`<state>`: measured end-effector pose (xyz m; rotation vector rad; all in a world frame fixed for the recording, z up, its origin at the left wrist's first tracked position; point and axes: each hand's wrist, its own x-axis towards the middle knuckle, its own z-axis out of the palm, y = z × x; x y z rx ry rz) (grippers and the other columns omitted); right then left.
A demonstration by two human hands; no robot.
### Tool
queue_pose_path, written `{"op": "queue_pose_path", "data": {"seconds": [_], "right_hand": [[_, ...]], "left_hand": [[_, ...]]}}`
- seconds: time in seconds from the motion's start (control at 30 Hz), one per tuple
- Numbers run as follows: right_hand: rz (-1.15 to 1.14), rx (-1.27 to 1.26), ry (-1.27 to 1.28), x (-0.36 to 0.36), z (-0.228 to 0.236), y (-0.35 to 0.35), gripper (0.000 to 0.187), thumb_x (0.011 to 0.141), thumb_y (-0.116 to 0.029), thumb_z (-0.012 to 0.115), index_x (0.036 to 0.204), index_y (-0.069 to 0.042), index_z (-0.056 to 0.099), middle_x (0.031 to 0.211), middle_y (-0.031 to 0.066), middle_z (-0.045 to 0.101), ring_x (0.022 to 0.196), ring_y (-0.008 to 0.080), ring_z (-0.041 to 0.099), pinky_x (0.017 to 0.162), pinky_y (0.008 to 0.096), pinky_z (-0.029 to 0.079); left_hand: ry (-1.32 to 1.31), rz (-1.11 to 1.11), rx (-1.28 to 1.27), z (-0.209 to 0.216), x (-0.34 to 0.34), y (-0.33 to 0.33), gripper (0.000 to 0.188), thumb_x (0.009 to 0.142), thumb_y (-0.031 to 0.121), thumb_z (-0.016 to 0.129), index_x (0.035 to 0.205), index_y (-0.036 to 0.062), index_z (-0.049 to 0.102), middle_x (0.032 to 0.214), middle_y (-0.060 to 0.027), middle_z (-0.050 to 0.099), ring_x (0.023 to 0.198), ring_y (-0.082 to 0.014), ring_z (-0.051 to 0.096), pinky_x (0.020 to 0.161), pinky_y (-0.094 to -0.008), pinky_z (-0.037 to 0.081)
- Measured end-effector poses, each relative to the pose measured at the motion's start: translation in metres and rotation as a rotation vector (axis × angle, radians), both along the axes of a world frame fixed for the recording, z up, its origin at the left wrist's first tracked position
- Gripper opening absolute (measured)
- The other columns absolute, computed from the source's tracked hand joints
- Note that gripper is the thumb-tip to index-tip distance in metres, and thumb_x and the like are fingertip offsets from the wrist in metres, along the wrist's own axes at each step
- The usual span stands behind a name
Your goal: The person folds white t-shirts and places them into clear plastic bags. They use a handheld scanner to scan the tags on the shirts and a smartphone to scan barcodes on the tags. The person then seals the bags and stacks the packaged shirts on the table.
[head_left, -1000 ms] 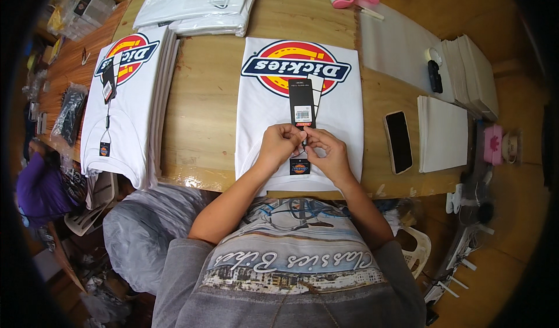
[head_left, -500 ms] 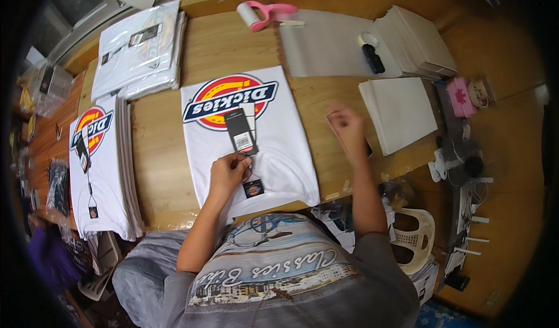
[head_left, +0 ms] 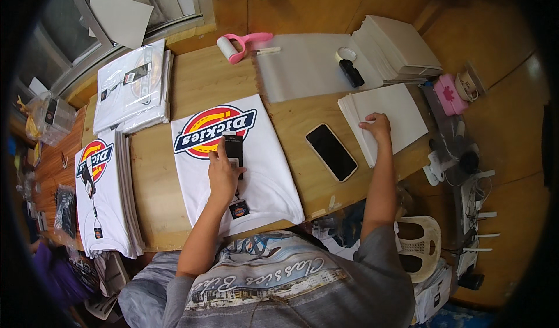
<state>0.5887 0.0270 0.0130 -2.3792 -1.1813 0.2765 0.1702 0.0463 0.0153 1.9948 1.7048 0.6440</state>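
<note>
Nearest the person, a folded white T-shirt (head_left: 265, 173) is lying on the worktop (head_left: 152, 182), and a stack of white T-shirts (head_left: 109, 203) is standing to its left. Of the hands, the left hand (head_left: 225, 173) is lying over the shirt's black swing tag (head_left: 234, 147), touching it; its grip I cannot tell. Rightward, a smartphone (head_left: 332, 153) is lying screen up. The right hand (head_left: 378, 127) is touching the white sheets (head_left: 403, 113) with bent fingers, pinching or not being unclear. Beyond, a pink-handled lint roller (head_left: 227, 47) is resting.
</note>
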Motion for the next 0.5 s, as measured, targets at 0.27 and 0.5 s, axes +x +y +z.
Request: {"op": "queue_pose_path", "data": {"seconds": [0.27,0.5], "right_hand": [[0.025,0.073,0.03,-0.009,-0.002,0.001,0.019,0.058,-0.013,0.069,0.072,-0.002,0.062,0.076,0.0112,0.06,0.069,0.0233,0.057,0.066,0.0307,0.045],[-0.167,0.751,-0.028,-0.062,0.012,0.022,0.009,0.074,-0.005,0.051,0.08,-0.001,0.045,0.068,0.0104,0.054,0.065,0.0238,0.055,0.061,0.0318,0.044]], "left_hand": [[-0.228,-0.038,-0.045,-0.032,-0.021,0.014,0.085,0.057,0.01,0.072,0.125,0.0039,0.021,0.073,-0.0169,0.059,0.068,-0.0296,0.059,0.058,-0.0332,0.045],[-1.425,0.037,-0.923,0.01,-0.042,-0.006,0.031,0.085,0.01,0.04,0.114,0.0052,0.031,0.099,-0.0129,0.05,0.081,-0.0278,0.057,0.068,-0.0349,0.052]]}}
